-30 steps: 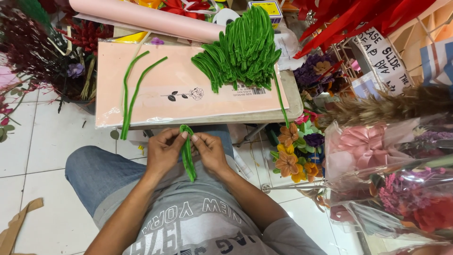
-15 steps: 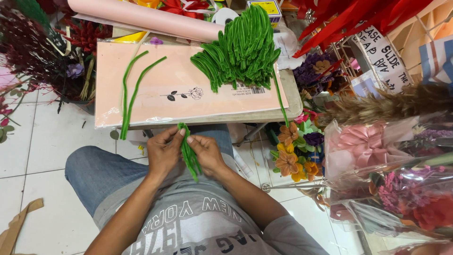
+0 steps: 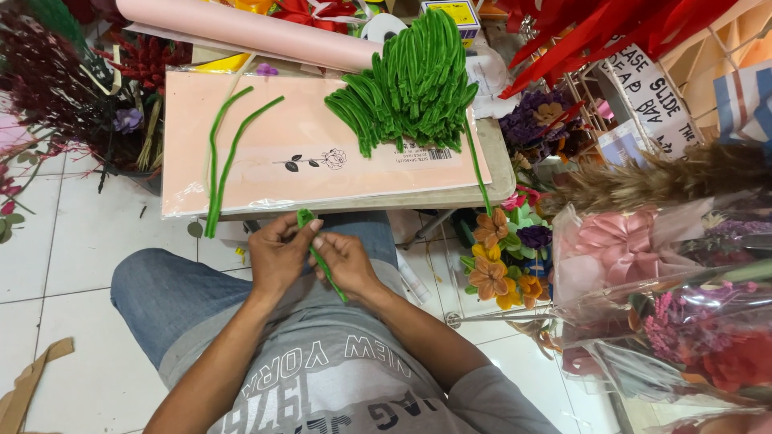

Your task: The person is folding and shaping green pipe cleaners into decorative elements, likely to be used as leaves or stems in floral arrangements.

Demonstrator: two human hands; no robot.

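Both my hands meet over my lap on one green fuzzy pipe cleaner [image 3: 326, 269]. My left hand [image 3: 277, 253] pinches its bent top end near the table's front edge. My right hand [image 3: 346, 261] grips the stem just beside it, and the free end slants down toward my wrist. On the small table [image 3: 503, 173] in front of me lies a pink wrapped pack of paper [image 3: 322, 161] with a heap of green pipe cleaners [image 3: 410, 84] on its right part and two long finished green stems [image 3: 225, 157] on its left.
A pink paper roll [image 3: 257, 32] lies across the table's back. Dark red dried flowers [image 3: 56, 88] stand at the left. Artificial flowers [image 3: 503, 257], wrapped bouquets [image 3: 683, 321] and red ribbons [image 3: 587, 32] crowd the right. White tiled floor [image 3: 48, 265] shows at the left.
The pipe cleaner has turned between my fingers: its lower end now slants to the right under my right hand, and both hands have shifted slightly.
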